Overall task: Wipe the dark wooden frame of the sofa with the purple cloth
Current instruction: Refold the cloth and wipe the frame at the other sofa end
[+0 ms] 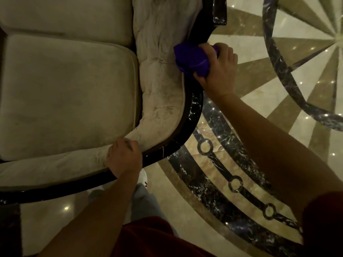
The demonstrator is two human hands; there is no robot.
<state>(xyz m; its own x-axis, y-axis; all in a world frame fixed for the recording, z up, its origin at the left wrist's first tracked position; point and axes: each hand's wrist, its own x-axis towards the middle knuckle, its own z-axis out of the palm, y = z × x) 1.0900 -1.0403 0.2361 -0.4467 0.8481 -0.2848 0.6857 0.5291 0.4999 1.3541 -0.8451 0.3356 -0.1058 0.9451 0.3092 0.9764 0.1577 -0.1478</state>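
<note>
Sofa frame (193, 115), dark and glossy, is curving round the beige cushions (68, 93). Right hand (217, 71) is gripping the bunched purple cloth (191, 59) tight against the top rail, left hand (124, 158) is curling closed over the frame's lower curve, marble floor (241, 145) is shining underneath.

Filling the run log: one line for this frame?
step: wiping frame | right hand: presses purple cloth on sofa frame | left hand: rests on frame rim | cushion: untouched
</note>
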